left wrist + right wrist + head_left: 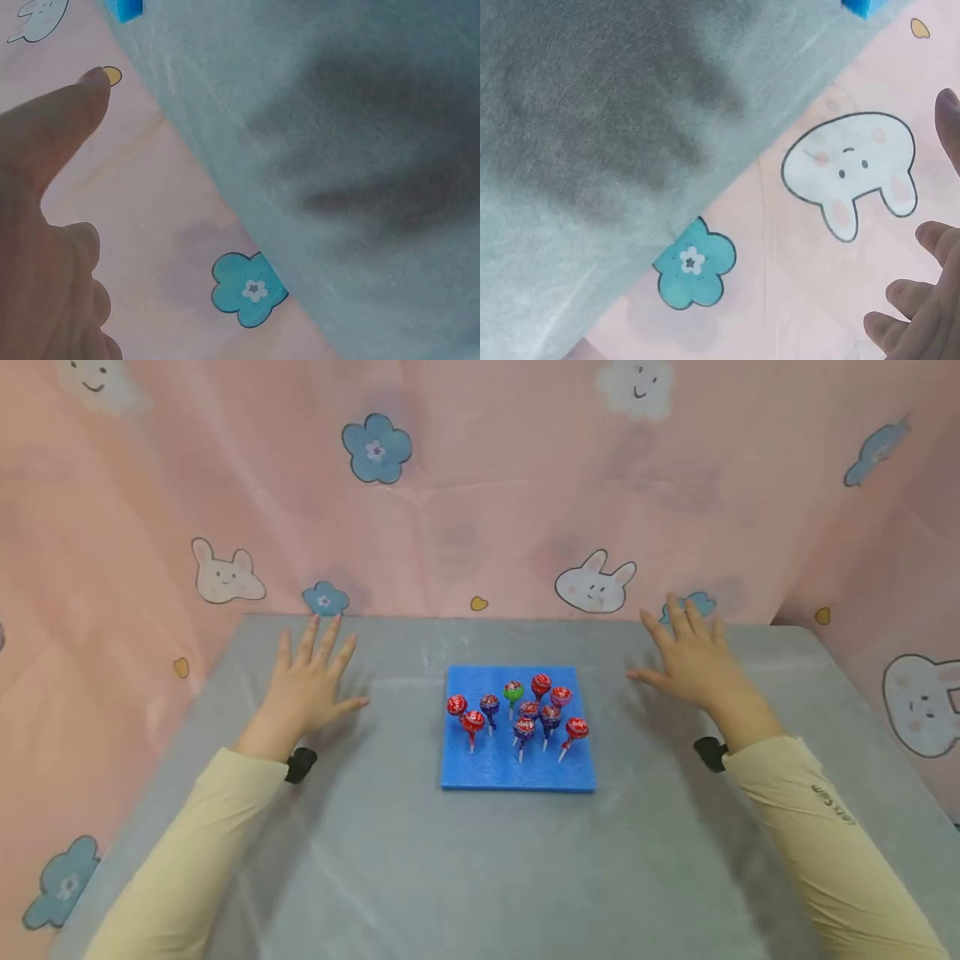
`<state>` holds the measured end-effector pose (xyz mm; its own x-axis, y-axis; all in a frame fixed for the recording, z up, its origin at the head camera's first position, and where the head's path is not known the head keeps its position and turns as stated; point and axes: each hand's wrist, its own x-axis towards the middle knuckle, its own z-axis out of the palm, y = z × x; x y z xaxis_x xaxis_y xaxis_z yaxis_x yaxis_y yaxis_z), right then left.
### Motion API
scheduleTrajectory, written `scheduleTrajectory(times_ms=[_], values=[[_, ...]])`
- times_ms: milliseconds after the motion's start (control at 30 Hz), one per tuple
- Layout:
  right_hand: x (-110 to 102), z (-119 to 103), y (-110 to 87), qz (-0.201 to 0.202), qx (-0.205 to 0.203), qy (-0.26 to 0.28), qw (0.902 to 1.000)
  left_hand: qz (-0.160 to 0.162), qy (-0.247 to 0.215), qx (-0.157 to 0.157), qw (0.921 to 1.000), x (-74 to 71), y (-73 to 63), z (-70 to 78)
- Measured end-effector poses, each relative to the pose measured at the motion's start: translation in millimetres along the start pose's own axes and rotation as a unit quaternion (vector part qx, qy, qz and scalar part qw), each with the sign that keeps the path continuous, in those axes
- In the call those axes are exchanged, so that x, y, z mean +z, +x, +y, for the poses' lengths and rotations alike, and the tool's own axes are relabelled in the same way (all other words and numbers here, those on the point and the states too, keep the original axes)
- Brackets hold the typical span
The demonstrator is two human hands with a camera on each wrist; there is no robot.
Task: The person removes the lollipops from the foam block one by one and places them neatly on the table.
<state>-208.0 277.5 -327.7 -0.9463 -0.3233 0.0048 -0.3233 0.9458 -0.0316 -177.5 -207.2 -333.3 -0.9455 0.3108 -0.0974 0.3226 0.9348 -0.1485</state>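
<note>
Fingers (911,298) apart; blue corner (864,6), shadowed grey tabletop (630,112), rabbit-print cloth (810,292).

The setup comprises ten round-headed, white-stemmed lollipops (528,710), one square blue foam-like board (517,777) and one grey-topped table (525,877). Also present: one bare left hand (303,693), one bare right hand (692,664), two cream fabric sleeves (180,852).

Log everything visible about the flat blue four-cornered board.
The flat blue foam-like board is plain, evenly coloured and four-cornered, with straight edges and a darker blue strip along its near side. It lies flat on the grey table, between the left hand and right hand, touched by neither. Wrapped red, purple, pink and green ball-shaped lollipops stand over it on white sticks, some leaning; how deep the sticks sit cannot be told.
</note>
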Motion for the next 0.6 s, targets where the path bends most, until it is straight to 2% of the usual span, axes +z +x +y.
scheduleTrajectory(times_ms=[100,300,600], values=[[-2.4,-0.4,0.4,0.001,-0.002,0.002,1.0000,0.007,-0.009,-0.005,0.9999,2.7,-1.0,2.1],[1.3,0.1,-6.0,0.007,0.007,0.010,0.9999,0.004,-0.011,0.001,0.9999,-1.1,4.3,3.2],[3.3,0.9,-5.2,0.006,0.005,0.011,0.9999,0.007,-0.005,0.003,1.0000,1.1,1.2,3.1]])
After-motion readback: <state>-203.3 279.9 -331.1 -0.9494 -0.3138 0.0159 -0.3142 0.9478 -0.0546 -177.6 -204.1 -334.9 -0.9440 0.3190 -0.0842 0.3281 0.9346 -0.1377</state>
